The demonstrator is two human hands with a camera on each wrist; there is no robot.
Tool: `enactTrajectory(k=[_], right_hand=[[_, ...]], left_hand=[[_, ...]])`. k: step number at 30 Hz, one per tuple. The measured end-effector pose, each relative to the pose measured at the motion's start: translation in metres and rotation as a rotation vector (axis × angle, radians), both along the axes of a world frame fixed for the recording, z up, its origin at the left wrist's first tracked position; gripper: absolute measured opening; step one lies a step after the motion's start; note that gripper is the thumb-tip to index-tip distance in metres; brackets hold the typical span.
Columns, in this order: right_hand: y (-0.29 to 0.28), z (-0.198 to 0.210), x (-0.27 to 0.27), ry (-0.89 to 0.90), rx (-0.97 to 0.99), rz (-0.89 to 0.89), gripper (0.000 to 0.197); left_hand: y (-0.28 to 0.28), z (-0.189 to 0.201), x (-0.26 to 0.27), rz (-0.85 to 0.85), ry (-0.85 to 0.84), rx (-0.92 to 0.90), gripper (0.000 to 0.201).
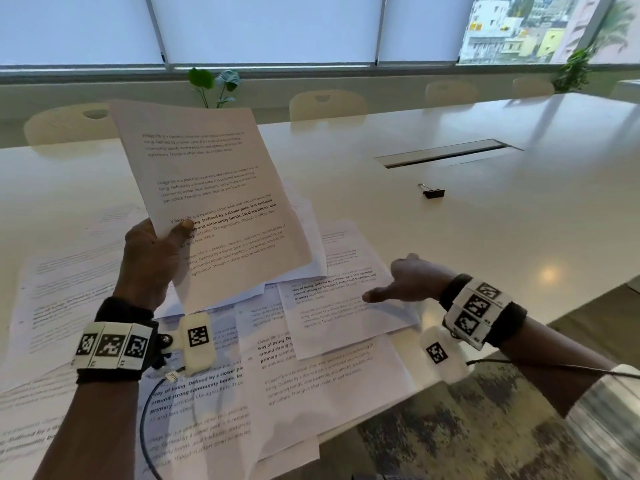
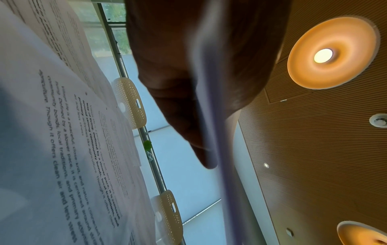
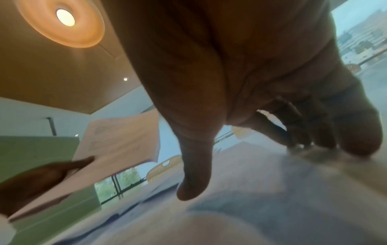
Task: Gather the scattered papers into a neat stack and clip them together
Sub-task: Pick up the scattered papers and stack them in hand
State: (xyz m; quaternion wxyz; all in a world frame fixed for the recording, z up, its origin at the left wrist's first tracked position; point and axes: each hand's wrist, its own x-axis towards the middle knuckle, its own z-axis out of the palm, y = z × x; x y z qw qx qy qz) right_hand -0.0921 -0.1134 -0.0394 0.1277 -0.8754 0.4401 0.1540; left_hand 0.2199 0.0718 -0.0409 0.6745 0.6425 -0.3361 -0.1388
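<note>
My left hand (image 1: 171, 235) grips a few printed sheets (image 1: 214, 188) by their lower left edge and holds them raised and tilted over the table; the thumb lies on the front. In the left wrist view the held sheets (image 2: 211, 116) show edge-on beside my fingers. My right hand (image 1: 391, 278) hovers low over a printed sheet (image 1: 332, 310) lying on the table, thumb stretched left, fingertips (image 3: 360, 142) touching down at its right side. More printed sheets (image 1: 311, 382) lie scattered and overlapping along the near edge. A black binder clip (image 1: 433, 192) lies further back to the right.
The long white table (image 1: 502, 237) has a cable hatch (image 1: 446, 152) behind the clip. Cream chairs (image 1: 327, 105) line the far side under the windows. At the right the table's front edge (image 1: 519, 320) drops to patterned carpet.
</note>
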Motion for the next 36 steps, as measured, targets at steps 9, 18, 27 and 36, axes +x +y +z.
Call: enactTrajectory(k=[9,18,27,36], right_hand=[[0.035,-0.02,0.038,-0.071,-0.006,0.036,0.062],[0.043,-0.026,0.053,-0.446,0.159,-0.334,0.037],[-0.007,0.007,0.01,-0.722,0.086,-0.502,0.027],[-0.033,0.08,-0.009,-0.727,-0.544,-0.238,0.014]], left_hand=[[-0.001,-0.014,-0.003,-0.028,0.03,0.012,0.026],[-0.001,-0.017,0.002,-0.035,0.038,0.029,0.025],[0.001,-0.022,0.007,0.02,0.027,0.076,0.016],[0.001,-0.023,0.005,0.063,-0.006,0.158,0.015]])
